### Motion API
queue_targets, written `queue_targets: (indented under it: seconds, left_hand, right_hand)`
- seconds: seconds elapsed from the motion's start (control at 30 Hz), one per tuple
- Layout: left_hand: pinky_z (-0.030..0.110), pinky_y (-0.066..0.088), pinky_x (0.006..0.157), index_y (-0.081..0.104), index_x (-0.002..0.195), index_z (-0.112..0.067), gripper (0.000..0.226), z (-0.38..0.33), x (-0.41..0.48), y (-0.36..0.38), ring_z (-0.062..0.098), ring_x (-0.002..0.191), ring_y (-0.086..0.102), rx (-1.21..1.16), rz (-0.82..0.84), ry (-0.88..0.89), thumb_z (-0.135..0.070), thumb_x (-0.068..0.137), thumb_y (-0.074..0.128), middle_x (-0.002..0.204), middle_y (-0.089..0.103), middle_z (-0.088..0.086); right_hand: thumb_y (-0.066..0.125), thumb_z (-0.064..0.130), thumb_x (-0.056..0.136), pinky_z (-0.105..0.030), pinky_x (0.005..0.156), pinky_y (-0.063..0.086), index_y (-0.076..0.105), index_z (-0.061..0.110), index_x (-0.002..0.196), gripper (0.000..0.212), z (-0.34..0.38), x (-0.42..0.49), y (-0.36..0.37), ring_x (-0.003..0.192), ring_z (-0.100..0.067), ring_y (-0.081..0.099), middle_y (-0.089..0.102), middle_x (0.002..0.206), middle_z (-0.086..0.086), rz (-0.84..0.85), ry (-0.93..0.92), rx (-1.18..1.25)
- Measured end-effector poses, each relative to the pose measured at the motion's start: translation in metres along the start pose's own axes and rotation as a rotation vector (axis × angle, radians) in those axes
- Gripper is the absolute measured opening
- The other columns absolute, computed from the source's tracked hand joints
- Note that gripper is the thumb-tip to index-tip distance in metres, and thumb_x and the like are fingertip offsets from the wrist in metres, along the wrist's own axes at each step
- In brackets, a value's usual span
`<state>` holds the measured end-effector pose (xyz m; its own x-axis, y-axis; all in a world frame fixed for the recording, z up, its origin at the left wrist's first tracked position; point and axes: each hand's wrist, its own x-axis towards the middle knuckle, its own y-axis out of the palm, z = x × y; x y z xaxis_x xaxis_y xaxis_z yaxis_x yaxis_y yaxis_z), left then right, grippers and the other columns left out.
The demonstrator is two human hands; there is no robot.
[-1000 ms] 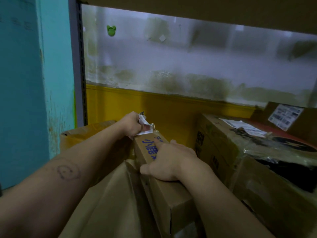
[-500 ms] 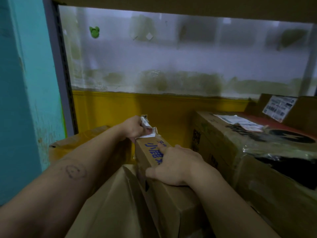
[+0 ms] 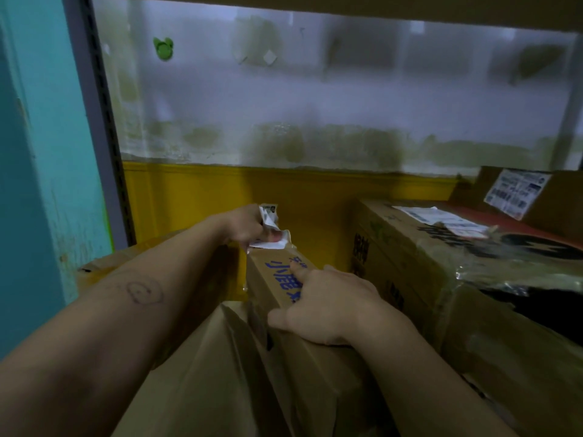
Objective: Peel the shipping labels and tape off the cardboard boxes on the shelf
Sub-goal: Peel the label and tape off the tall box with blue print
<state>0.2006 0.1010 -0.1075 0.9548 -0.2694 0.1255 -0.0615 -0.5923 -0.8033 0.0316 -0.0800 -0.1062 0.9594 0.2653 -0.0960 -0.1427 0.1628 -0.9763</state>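
A narrow cardboard box (image 3: pixel 277 285) with blue printed characters stands on edge in the middle of the shelf. My left hand (image 3: pixel 249 228) grips a crumpled white shipping label (image 3: pixel 273 233) at the box's far top end; the label is partly lifted off the cardboard. My right hand (image 3: pixel 328 305) rests on the box's near top, thumb on the left face and index finger stretched along the blue print, holding the box steady.
A large box (image 3: pixel 419 269) wrapped in clear tape sits to the right, with a torn white label (image 3: pixel 441 217) on top. Behind it another box carries a label (image 3: pixel 517 192). Flattened cardboard (image 3: pixel 195 373) lies in front. A grey shelf post (image 3: pixel 97 121) stands at left.
My left hand has pulled the crumpled label a little higher off the box's far end. My right hand stays on the box. The camera shifted slightly.
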Motion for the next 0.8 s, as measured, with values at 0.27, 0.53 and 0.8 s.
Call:
queue_targets:
  seconds: [0.27,0.53,0.8]
  left_hand:
    - [0.025,0.046,0.06,0.066,0.079,-0.012,0.028,-0.007,0.006,-0.004,0.021,0.07,0.062,0.188,-0.001,0.128,-0.037,0.092,0.066,0.079,0.067,0.01]
    - [0.015,0.033,0.052,0.055,0.06,-0.026,0.034,-0.011,0.012,-0.003,0.005,0.053,0.048,0.315,-0.019,0.213,-0.028,0.092,0.068,0.06,0.054,-0.008]
    - [0.025,0.046,0.061,0.058,0.062,-0.028,0.031,-0.013,0.009,0.003,0.007,0.057,0.058,0.343,-0.035,0.26,-0.021,0.09,0.071,0.061,0.061,-0.009]
  right_hand:
    - [0.053,0.07,0.08,-0.039,0.094,0.037,0.009,0.036,0.154,0.092,-0.002,0.002,0.002,0.127,-0.028,0.04,0.033,0.144,-0.006,-0.005,0.006,0.014]
    - [0.053,0.069,0.081,-0.039,0.092,0.038,0.011,0.036,0.153,0.09,-0.003,0.003,0.003,0.123,-0.027,0.041,0.036,0.138,-0.005,0.002,0.007,0.007]
    - [0.053,0.069,0.081,-0.038,0.084,0.037,0.008,0.037,0.154,0.091,-0.003,0.005,0.003,0.122,-0.026,0.042,0.034,0.14,-0.004,0.003,0.012,0.01]
